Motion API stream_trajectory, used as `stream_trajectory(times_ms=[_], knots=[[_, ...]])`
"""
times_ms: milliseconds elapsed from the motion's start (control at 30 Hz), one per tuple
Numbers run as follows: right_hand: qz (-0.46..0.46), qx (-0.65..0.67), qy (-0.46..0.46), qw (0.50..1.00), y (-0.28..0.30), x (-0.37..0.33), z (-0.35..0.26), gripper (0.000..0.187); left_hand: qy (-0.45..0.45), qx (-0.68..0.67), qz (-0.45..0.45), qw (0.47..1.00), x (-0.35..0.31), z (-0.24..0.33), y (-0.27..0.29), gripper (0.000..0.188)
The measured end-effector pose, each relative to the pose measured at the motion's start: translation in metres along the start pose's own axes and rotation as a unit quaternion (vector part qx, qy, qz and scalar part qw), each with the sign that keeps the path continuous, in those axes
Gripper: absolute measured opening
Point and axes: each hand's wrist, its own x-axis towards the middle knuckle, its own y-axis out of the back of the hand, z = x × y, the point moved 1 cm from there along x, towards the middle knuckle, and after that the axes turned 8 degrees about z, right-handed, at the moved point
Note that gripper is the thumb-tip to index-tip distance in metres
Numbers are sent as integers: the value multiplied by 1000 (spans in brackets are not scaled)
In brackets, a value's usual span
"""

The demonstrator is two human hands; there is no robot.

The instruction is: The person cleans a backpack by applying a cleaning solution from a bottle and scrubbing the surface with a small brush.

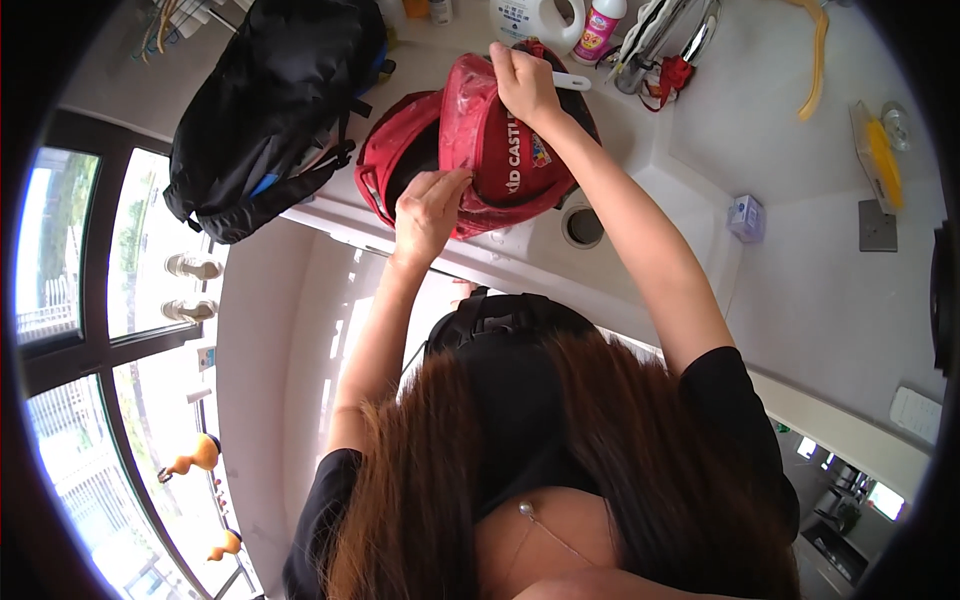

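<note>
A red backpack [485,160] lies in the white sink, with whitish wet-looking smears on its front panel. It gapes at the left side, showing a dark inside. My left hand [430,212] pinches the fabric edge at the near left of this front panel. My right hand [523,85] is closed on the panel's far edge, its fingertips partly hidden. A white handle with a hole in its end [572,82] juts out beside my right wrist; the rest of it is hidden, and its kind does not show.
A black backpack [275,110] rests on the counter at left. Behind the sink stand a white jug [535,22] and a pink bottle [598,30]. The drain [582,226] is right of the backpack. A small lavender box [745,218] sits on the right ledge.
</note>
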Motion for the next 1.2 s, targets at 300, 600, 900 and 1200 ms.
stream_trajectory(times_ms=[300,600,900,1200], knots=[[-151,43,353,922,2,-19,-69,32,1,22,34,999,28,0,9,15],[-133,89,283,946,-16,14,-71,48,19,37,106,994,11,12,13,23],[-33,71,292,953,-5,52,-69,52,-28,29,121,992,63,-5,14,16],[-86,77,303,946,19,112,-88,53,-145,2,140,980,150,9,17,15]])
